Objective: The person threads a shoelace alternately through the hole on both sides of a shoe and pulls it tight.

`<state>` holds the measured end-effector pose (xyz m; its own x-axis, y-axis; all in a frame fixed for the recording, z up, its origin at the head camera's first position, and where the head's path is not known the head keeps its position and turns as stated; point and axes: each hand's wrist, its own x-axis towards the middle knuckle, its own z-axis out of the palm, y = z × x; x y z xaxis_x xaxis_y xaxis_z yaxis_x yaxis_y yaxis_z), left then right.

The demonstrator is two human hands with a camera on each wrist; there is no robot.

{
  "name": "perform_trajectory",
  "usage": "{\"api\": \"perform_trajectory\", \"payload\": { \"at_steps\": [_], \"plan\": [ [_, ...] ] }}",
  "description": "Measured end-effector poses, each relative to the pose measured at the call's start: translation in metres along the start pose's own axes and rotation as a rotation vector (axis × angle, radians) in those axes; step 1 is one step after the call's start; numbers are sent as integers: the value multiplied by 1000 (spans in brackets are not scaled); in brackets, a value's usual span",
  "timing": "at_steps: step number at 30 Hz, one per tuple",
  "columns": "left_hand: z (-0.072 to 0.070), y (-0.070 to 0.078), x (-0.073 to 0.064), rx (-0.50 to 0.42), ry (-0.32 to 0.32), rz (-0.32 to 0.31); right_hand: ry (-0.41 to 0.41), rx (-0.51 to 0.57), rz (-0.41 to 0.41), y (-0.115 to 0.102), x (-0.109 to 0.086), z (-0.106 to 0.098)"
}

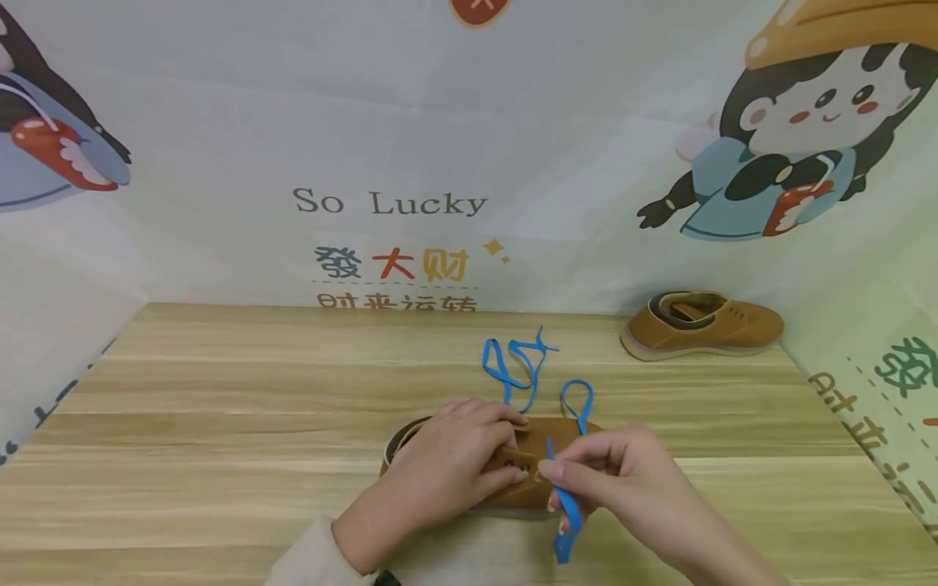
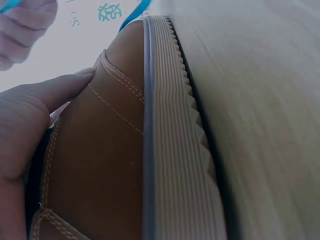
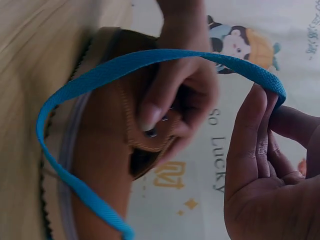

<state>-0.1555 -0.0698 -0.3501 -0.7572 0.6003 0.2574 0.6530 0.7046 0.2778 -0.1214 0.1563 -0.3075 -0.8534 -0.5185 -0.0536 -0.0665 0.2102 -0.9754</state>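
Note:
A brown leather lace-up shoe [image 1: 550, 426] stands on the wooden table, its toe pointing right. Over its opening lies my left hand [image 1: 450, 456], gripping the eyelet flap with the thumb on the outside beside the eyelets and the fingers curled behind. My right hand [image 1: 615, 480] is just above the toe side, pinching a flat blue shoelace [image 3: 125, 67] between thumb and fingers. A short end sticks up past the fingertips, and a length hangs below in the head view. In the right wrist view the lace arcs across the shoe. The left wrist view shows the stitched side and ribbed sole [image 2: 175, 135].
Loops of blue lace [image 1: 493, 368] lie on the table [image 1: 220, 423] behind the shoe. A second brown shoe [image 1: 740, 330], with no lace in its eyelets, stands at the back right near the printed backdrop [image 1: 396, 122].

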Motion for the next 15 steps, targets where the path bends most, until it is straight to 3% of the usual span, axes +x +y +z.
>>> {"api": "perform_trajectory", "payload": {
  "at_steps": [7,15],
  "plan": [
    [0,0,-1,-19,10,-7,-32,0,96,22,16,3],
    [-1,1,0,-34,-1,-3,-71,-5,130,38,22,6]
  ]
}}
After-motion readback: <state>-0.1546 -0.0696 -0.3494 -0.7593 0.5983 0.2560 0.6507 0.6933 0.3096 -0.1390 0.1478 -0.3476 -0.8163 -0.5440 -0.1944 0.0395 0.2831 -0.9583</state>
